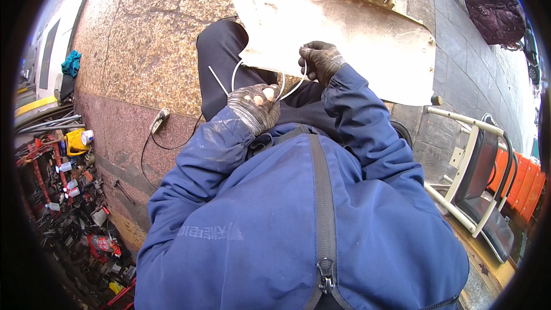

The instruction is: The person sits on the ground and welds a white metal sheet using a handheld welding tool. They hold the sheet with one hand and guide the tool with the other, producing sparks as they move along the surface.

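Observation:
A thin white cord or plastic strip [297,85] curves between my hands. My left hand [255,106], in a dirty grey work glove with some bare fingertips showing, is closed around it over my lap. Loose white lengths stick out above that hand, one straight and one bent in an arc; whether they are all one piece I cannot tell. My right hand [322,62], gloved too, pinches the strip's upper end between its fingertips. Just beyond both hands lies a large pale panel [344,28] with stained, worn edges, close to my knees.
At the left, tools and bottles [74,195] lie heaped together. A socket block [159,119] with a black cable rests on the paving. On the right stand a cream-framed chair with a black seat [479,195] and orange crates [519,183]. Farther off is a dark quilted cover [495,18].

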`<control>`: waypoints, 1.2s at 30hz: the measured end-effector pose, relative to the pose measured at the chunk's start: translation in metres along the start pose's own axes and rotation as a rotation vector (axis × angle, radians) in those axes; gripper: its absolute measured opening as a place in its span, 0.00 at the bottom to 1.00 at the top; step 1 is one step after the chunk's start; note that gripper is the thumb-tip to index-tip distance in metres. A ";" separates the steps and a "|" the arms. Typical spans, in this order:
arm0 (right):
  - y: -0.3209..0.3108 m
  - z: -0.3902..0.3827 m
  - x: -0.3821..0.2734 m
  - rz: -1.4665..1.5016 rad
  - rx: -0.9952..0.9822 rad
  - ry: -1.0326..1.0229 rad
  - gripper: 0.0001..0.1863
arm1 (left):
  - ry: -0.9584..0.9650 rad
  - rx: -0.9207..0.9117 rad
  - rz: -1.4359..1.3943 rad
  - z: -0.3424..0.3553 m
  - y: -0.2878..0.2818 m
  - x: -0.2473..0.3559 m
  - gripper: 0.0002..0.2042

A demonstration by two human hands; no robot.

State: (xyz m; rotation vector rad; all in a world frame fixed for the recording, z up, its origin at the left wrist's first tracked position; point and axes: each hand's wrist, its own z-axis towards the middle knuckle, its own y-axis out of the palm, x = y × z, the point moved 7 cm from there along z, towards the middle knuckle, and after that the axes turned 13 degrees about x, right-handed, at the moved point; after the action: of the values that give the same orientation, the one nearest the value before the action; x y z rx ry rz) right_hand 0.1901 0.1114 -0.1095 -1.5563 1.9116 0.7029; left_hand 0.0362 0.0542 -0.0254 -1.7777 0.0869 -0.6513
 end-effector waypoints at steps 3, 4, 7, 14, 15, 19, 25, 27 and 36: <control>-0.003 -0.002 -0.001 0.013 0.021 0.003 0.08 | 0.004 0.014 -0.021 0.001 0.001 0.001 0.09; -0.003 -0.002 -0.002 0.014 0.020 0.003 0.08 | 0.004 0.016 -0.022 0.001 0.001 0.001 0.09; -0.004 -0.003 -0.003 0.010 0.028 0.002 0.08 | 0.010 0.012 -0.024 0.002 0.001 0.002 0.09; -0.004 -0.002 -0.001 -0.002 0.009 0.001 0.09 | -0.004 -0.056 -0.005 0.002 0.005 0.001 0.12; -0.004 -0.001 -0.001 0.000 0.008 -0.001 0.09 | 0.005 -0.031 -0.006 0.002 0.004 0.001 0.11; -0.006 -0.001 0.000 -0.002 0.011 -0.007 0.09 | 0.036 0.041 -0.004 0.001 0.002 0.002 0.10; -0.007 -0.001 0.001 -0.003 0.014 -0.010 0.09 | 0.025 0.028 0.006 0.001 0.005 0.002 0.09; -0.007 -0.001 0.002 0.001 0.011 -0.011 0.09 | 0.017 0.019 0.004 0.001 0.005 0.002 0.09; -0.011 -0.001 0.004 -0.002 0.025 -0.009 0.08 | 0.029 0.032 -0.024 0.001 0.004 0.003 0.09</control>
State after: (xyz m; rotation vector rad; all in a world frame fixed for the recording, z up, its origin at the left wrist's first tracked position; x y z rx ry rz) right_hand 0.1998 0.1059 -0.1124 -1.5368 1.9044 0.6813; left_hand 0.0404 0.0526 -0.0276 -1.7406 0.0745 -0.6930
